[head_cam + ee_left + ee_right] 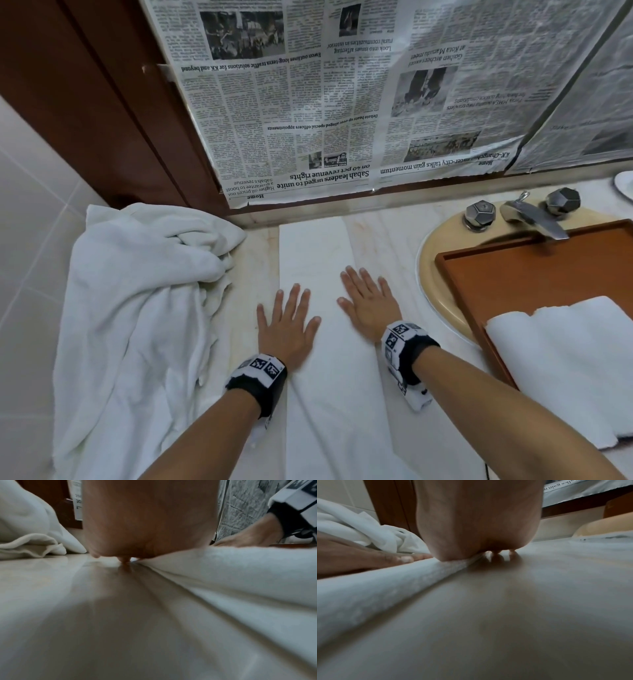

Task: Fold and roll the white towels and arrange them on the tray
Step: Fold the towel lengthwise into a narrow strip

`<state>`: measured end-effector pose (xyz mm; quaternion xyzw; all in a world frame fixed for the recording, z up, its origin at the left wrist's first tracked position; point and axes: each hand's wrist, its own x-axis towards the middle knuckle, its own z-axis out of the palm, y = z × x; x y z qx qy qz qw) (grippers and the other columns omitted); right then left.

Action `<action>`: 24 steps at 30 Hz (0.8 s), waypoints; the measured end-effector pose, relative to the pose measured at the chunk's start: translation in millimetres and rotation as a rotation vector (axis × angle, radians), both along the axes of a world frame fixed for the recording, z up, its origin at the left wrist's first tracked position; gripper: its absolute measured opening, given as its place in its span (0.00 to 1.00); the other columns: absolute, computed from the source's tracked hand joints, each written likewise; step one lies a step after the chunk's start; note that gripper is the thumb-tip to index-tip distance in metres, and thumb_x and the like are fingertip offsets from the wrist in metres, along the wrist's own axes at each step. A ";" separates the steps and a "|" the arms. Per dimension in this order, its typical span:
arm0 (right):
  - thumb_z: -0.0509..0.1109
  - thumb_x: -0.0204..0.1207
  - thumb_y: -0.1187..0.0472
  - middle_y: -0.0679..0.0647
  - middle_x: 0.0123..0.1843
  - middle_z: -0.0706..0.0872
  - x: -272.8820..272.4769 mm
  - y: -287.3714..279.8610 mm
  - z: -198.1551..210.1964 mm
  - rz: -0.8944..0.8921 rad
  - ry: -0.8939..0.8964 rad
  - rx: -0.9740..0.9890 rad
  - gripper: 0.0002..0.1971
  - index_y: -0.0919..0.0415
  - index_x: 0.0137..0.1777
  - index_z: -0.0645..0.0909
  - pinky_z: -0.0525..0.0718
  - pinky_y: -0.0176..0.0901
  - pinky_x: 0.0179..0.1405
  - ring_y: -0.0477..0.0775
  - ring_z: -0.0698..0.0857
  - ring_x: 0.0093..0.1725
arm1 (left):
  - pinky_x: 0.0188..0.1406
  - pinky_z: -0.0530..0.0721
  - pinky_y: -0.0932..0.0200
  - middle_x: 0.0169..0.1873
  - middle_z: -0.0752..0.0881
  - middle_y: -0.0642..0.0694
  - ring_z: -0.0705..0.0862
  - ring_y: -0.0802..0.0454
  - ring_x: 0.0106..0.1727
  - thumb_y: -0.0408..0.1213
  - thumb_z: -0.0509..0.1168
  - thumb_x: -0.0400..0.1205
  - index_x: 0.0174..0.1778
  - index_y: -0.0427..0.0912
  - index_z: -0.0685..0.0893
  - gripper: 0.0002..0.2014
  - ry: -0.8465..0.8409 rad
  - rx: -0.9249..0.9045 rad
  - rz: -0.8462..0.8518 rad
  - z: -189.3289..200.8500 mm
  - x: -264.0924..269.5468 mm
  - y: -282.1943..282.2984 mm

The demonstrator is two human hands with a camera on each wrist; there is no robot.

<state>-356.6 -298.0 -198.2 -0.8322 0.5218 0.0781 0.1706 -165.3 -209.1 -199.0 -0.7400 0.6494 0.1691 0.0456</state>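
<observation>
**Obs 1:** Left hand (287, 325) lies flat, fingers straight and spread, palm down on the left edge of the folded towel strip (325, 342). It grips nothing, only presses. Left of that strip, a crumpled white towel (137, 308) is heaped against the tiled wall and spills over the counter's front.

**Obs 2:** And the strip itself?

**Obs 1:** Long and narrow, running from the newspaper-covered mirror (342, 102) toward the person along the marble counter (387, 240). Right hand (368, 301) is flat too, fingers extended, pressing the strip's right edge. It holds nothing.

**Obs 2:** Handling?

**Obs 1:** Judged soft, limp and light: terry that keeps a crease only under pressure. The right wrist view shows a thick rounded fold edge (402, 577), so there are several layers. Likely to slide on polished marble. For rolling, I'd take one short end with both hands, thumbs under and fingers over, keeping tension even so the roll doesn't cone.

**Obs 2:** Right of the strip?

**Obs 1:** Sink basin (431, 260) with faucet (534, 216); a brown wooden tray (513, 274) sits across it. A finished white towel (565, 359) lies at the tray's near end; whether it is rolled or only folded I cannot tell.
</observation>
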 end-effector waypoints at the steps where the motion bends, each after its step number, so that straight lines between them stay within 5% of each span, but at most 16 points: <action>1: 0.34 0.87 0.39 0.40 0.86 0.31 0.9 -7.3 1.7 -0.031 0.003 0.001 0.32 0.48 0.88 0.35 0.35 0.57 0.85 0.48 0.35 0.87 | 0.83 0.35 0.32 0.84 0.30 0.62 0.34 0.51 0.87 0.68 0.17 0.73 0.85 0.61 0.31 0.41 0.003 0.009 0.012 0.4 -1.5 -6.6; 6: 0.44 0.90 0.48 0.48 0.90 0.42 1.8 -13.6 12.1 -0.129 -0.107 -0.008 0.30 0.55 0.89 0.44 0.44 0.58 0.85 0.53 0.42 0.88 | 0.82 0.35 0.30 0.84 0.30 0.61 0.34 0.50 0.87 0.65 0.32 0.86 0.86 0.61 0.33 0.33 0.011 0.043 0.068 0.4 -4.7 -42.9; 11: 0.28 0.77 0.38 0.46 0.89 0.44 -13.7 26.2 5.5 0.097 -0.076 0.003 0.41 0.53 0.88 0.47 0.45 0.58 0.85 0.52 0.44 0.88 | 0.81 0.34 0.29 0.85 0.31 0.61 0.34 0.49 0.87 0.65 0.35 0.87 0.86 0.61 0.35 0.33 0.044 0.038 0.119 -1.1 0.9 -73.2; 14: 0.34 0.85 0.37 0.45 0.88 0.50 -27.5 32.7 -3.4 0.094 -0.059 -0.087 0.36 0.53 0.88 0.53 0.54 0.60 0.84 0.50 0.51 0.87 | 0.81 0.34 0.28 0.84 0.31 0.63 0.33 0.50 0.87 0.65 0.36 0.86 0.86 0.63 0.36 0.32 0.083 0.053 0.116 -2.6 6.4 -83.8; 17: 0.21 0.79 0.35 0.40 0.86 0.34 -35.1 20.2 -8.5 0.092 0.003 -0.059 0.38 0.49 0.87 0.37 0.39 0.56 0.85 0.45 0.36 0.86 | 0.81 0.36 0.27 0.86 0.35 0.62 0.36 0.48 0.87 0.63 0.38 0.88 0.86 0.64 0.40 0.30 0.121 0.017 0.126 2.1 9.5 -81.7; 20: 0.21 0.78 0.36 0.40 0.86 0.33 -29.5 5.0 -4.6 0.067 0.035 -0.066 0.37 0.49 0.87 0.35 0.34 0.58 0.83 0.47 0.35 0.86 | 0.82 0.39 0.29 0.87 0.40 0.59 0.40 0.47 0.88 0.61 0.37 0.87 0.87 0.63 0.42 0.30 0.097 -0.085 0.103 9.6 -3.5 -57.4; 22: 0.26 0.81 0.40 0.42 0.87 0.37 -24.4 1.0 2.0 0.050 0.049 -0.037 0.36 0.51 0.88 0.39 0.33 0.58 0.82 0.49 0.39 0.87 | 0.82 0.40 0.30 0.87 0.41 0.58 0.40 0.47 0.88 0.61 0.34 0.85 0.87 0.63 0.43 0.31 0.066 -0.084 0.045 11.9 -18.4 -36.5; 24: 0.34 0.85 0.44 0.48 0.88 0.55 -12.9 11.7 11.1 0.061 0.070 -0.040 0.34 0.56 0.87 0.57 0.40 0.61 0.82 0.52 0.54 0.87 | 0.83 0.41 0.30 0.88 0.42 0.58 0.39 0.48 0.88 0.58 0.39 0.88 0.87 0.63 0.45 0.29 0.078 -0.051 0.038 11.7 -26.7 -21.8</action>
